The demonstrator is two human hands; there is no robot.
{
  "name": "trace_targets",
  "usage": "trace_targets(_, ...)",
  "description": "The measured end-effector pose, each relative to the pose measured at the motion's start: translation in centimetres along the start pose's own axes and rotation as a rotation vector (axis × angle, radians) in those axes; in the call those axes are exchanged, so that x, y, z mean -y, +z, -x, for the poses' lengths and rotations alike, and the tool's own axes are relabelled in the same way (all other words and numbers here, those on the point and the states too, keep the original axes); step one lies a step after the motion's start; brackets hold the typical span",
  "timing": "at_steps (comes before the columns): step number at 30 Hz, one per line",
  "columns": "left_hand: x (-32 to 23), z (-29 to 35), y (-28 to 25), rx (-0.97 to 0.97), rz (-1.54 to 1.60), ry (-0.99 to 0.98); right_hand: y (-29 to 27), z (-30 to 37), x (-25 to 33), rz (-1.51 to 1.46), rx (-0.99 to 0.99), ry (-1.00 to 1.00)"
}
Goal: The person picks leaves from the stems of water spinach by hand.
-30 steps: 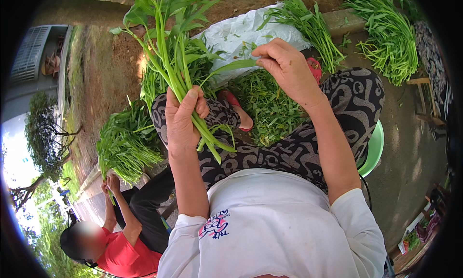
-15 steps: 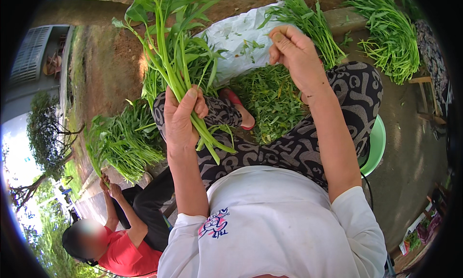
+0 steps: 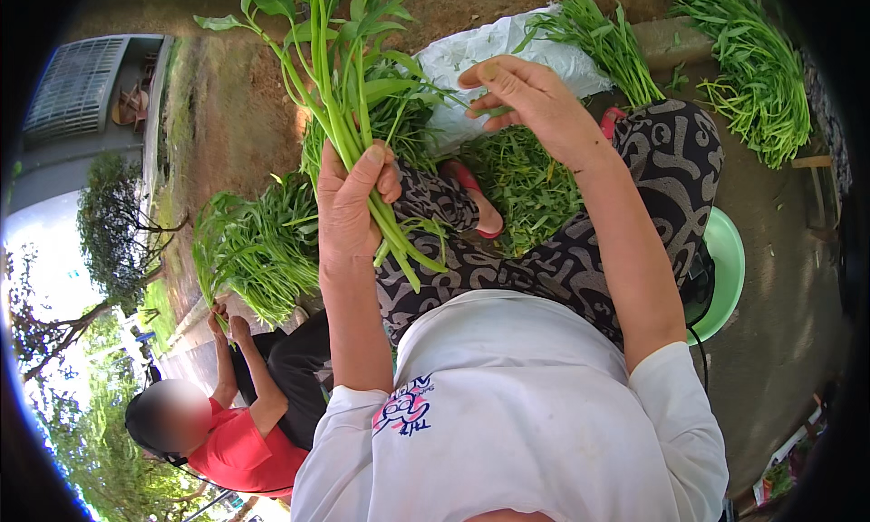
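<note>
My left hand [image 3: 355, 191] is closed round the stems of a bunch of water spinach [image 3: 331, 96]. Its leafy tops point away from me, and the cut stem ends stick out below the fist over my lap. To the right of the leaves, my right hand [image 3: 526, 96] is raised with its fingers bent and apart, and I see nothing held in it. Beneath that hand, loose picked leaves [image 3: 530, 191] form a pile on the ground between my feet. A white plastic sack [image 3: 444, 64] with a few leaf scraps lies just beyond.
More greens lie in heaps at the far right [image 3: 752, 69], on the sack's right edge [image 3: 612, 46] and to my left [image 3: 263, 241]. A light green basin [image 3: 725, 277] stands by my right thigh. At left, a person in a red shirt [image 3: 240, 459] holds greens.
My right hand has moved left toward the bunch, and its pinched fingers have come apart. The left hand keeps its hold on the stems. The whole view has shifted slightly.
</note>
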State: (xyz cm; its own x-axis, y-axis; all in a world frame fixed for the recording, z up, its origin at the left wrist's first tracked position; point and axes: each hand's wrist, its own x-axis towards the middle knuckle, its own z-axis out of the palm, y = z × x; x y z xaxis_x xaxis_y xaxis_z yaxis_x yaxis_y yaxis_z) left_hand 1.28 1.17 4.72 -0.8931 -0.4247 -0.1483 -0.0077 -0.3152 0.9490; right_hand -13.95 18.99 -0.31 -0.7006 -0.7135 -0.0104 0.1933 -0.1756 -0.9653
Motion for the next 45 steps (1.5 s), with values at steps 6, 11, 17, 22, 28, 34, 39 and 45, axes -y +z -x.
trace_targets(6, 0.2, 0.1, 0.8, -0.004, -0.019, -0.003, 0.2, 0.1, 0.1, 0.03, 0.115, -0.001)
trace_targets(11, 0.2, 0.4, 1.2, -0.017, -0.014, 0.0, -0.3, 0.2, 0.6, 0.292, -0.009, -0.147)
trace_targets(17, 0.8, 0.2, 0.8, -0.017, 0.009, -0.036, -0.1, 0.2, 0.6, 0.418, -0.086, -0.222)
trace_targets(22, 1.4, 0.4, 0.1, -0.026, 0.031, -0.065, -0.5, -0.4, 1.1, 0.007, -0.119, -0.086)
trace_targets(28, 1.6, 0.4, -0.1, -0.029, 0.041, -0.06, -0.7, -1.1, 0.5, -0.024, -0.12, -0.103)
trace_targets(34, 1.8, 0.4, 0.0, -0.047, 0.019, -0.058, 0.7, -1.1, 0.0, 0.079, -0.067, -0.069)
trace_targets(39, 2.2, 0.5, 0.2, -0.059, 0.001, -0.062, 1.4, -1.2, 0.6, 0.237, 0.039, -0.071)
trace_targets(45, 2.2, 0.5, 0.1, -0.065, 0.003, -0.062, 1.4, -1.6, -0.7, 0.354, -0.022, -0.175)
